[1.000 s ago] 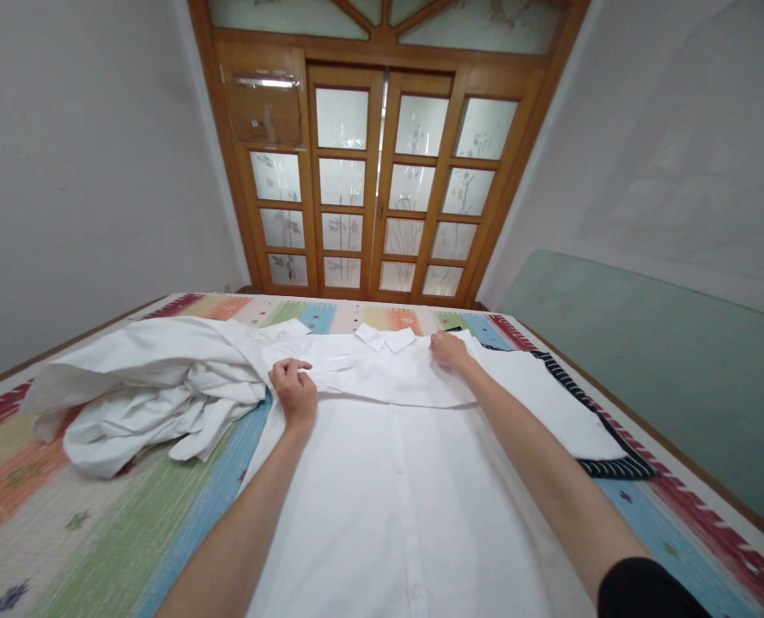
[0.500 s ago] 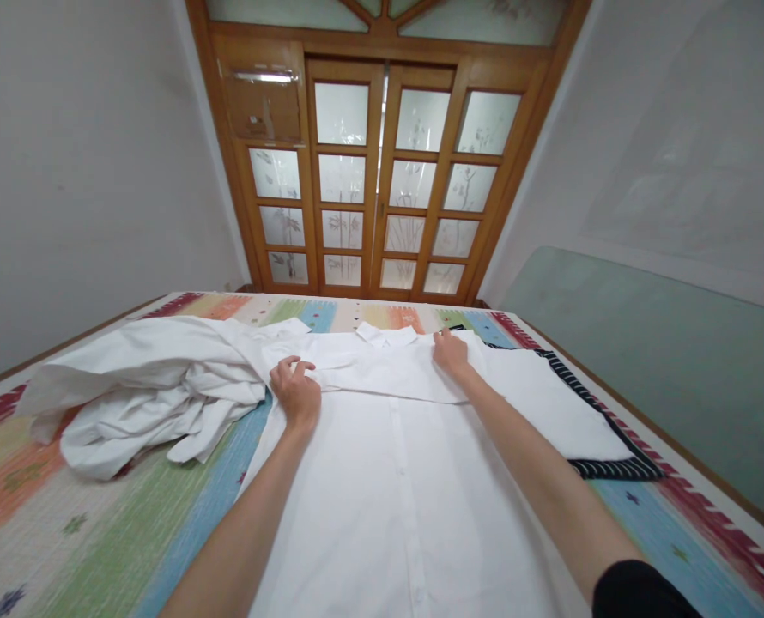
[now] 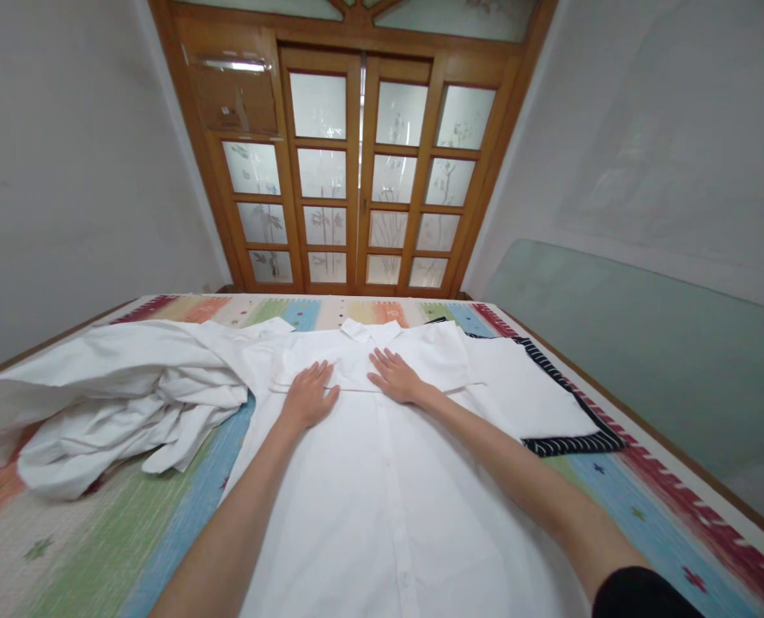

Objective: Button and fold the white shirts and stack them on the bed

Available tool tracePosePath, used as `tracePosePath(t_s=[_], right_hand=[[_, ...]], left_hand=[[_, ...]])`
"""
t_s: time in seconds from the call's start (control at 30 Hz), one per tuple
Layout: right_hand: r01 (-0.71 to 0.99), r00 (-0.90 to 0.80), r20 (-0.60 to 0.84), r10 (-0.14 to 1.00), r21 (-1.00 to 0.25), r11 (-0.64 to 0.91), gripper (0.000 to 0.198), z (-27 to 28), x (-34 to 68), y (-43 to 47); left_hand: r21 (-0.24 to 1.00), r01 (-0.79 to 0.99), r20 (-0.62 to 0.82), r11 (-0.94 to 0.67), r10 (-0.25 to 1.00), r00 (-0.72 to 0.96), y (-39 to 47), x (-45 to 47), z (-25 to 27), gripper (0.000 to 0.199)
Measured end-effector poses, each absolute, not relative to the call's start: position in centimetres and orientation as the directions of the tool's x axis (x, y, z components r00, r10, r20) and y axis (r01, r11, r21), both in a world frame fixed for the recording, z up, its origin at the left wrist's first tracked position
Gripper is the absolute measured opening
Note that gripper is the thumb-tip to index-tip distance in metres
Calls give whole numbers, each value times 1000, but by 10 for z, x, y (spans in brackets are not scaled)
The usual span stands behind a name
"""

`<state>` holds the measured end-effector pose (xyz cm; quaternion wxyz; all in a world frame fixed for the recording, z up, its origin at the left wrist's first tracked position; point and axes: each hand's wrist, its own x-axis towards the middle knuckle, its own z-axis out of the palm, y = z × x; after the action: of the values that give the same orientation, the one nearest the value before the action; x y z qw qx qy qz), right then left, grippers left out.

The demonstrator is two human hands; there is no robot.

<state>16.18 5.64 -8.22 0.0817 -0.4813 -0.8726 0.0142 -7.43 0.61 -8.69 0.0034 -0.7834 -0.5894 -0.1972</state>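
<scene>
- Head view: white button-up cotton shirt (image 3: pixel 382 481) lies flat, placket up, centre of frame on the striped multicolour bedspread (image 3: pixel 130 524)
- left hand (image 3: pixel 308 396) and right hand (image 3: pixel 395 378): both open, palms flat on the folded-down band below the collar, gripping nothing
- Judged progress: sleeves look folded across the chest; body not yet folded up
- Crumpled white garment pile (image 3: pixel 112 403) left of frame; folded white cloth with navy striped trim (image 3: pixel 536 399) right of frame

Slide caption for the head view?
Both hands, left hand and right hand, pressed flat on a white shirt spread over a striped cover.
</scene>
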Motion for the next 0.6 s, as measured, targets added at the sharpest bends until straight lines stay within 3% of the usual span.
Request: tracePosePath(t_s=[0.17,0.37,0.6], right_hand=[[827,-547,99,831,-90,555,61,-78,182,34],[833,-550,117,827,-1,554,61,-76,209,4],[938,-338,325,883,189,290,48,-63,259,-25]], left_hand=[[102,966,231,-236,950,208,-1,-69,-78,66],[62,964,236,-260,942,239,-2,-68,-79,53],[74,958,250,-278,935,252,1,-70,-81,52]])
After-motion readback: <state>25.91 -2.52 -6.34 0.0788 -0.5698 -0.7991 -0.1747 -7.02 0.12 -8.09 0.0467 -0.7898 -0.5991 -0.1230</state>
